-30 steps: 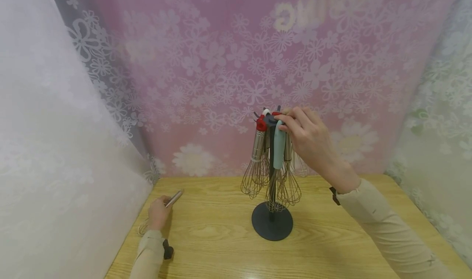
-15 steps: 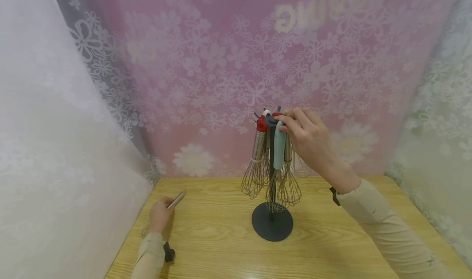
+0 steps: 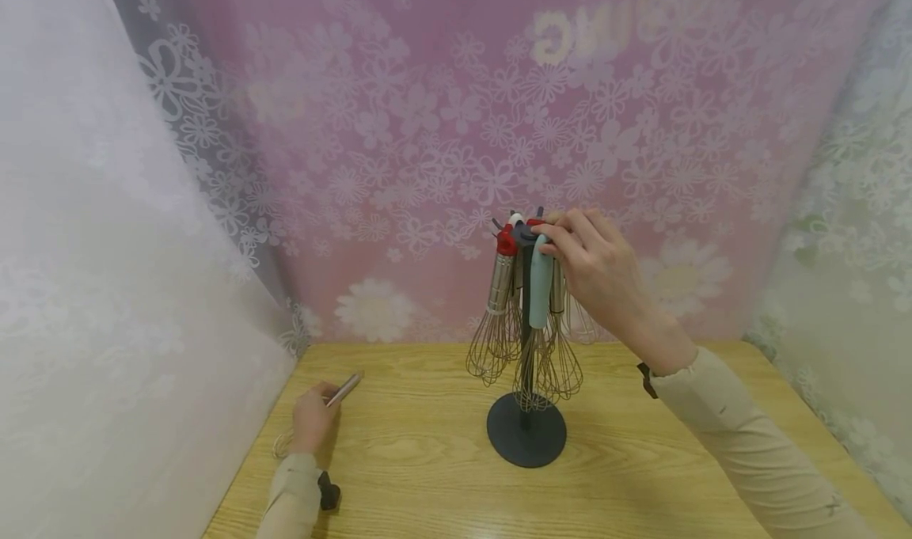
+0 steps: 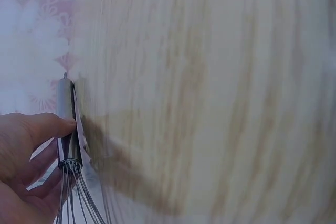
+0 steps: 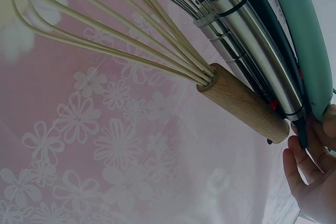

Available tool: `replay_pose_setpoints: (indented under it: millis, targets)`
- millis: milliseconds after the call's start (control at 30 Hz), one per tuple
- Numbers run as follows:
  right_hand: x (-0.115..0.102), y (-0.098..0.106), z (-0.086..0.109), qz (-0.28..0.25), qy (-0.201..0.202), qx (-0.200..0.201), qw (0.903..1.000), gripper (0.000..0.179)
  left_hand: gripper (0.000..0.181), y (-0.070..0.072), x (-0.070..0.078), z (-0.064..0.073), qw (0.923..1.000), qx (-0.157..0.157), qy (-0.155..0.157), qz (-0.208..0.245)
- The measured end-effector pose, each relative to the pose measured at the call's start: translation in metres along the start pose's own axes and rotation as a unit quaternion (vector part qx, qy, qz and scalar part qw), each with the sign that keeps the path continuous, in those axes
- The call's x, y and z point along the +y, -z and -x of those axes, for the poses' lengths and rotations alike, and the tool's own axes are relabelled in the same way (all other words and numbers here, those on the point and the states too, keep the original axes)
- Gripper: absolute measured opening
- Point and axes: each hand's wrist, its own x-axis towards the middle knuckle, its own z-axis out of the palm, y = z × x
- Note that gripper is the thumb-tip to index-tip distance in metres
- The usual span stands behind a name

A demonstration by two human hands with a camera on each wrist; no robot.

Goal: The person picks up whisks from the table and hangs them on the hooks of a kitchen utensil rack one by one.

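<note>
My left hand (image 3: 311,422) holds a metal whisk (image 3: 345,389) low at the table's left side. In the left wrist view the thumb and fingers grip its shiny handle (image 4: 65,103), with the wires below. At the top of a black stand (image 3: 526,444), my right hand (image 3: 602,266) pinches the upper end of a mint-green whisk (image 3: 541,290). This whisk hangs wires down among several others, including a red-topped steel whisk (image 3: 501,278). A wooden-handled whisk (image 5: 244,100) hangs beside my right fingers in the right wrist view.
The stand's round base rests on a wood-grain table (image 3: 413,460). Behind it hangs a pink floral curtain (image 3: 427,167), with a white sheet (image 3: 107,286) on the left and a pale floral sheet (image 3: 841,286) on the right.
The left hand and its whisk have shifted slightly right in the head view, and the backdrop has drifted a little too. The right hand keeps its hold at the stand's top.
</note>
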Motion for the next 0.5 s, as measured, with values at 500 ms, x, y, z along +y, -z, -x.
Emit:
replay_pose_setpoints:
  millis: [500]
  targets:
    - [0.0002,0.0009,0.0003,0.004,0.003,-0.005,1.0000,0.039,0.017,-0.0043,0.0057,0.0044,1.0000,0.000,0.002,0.006]
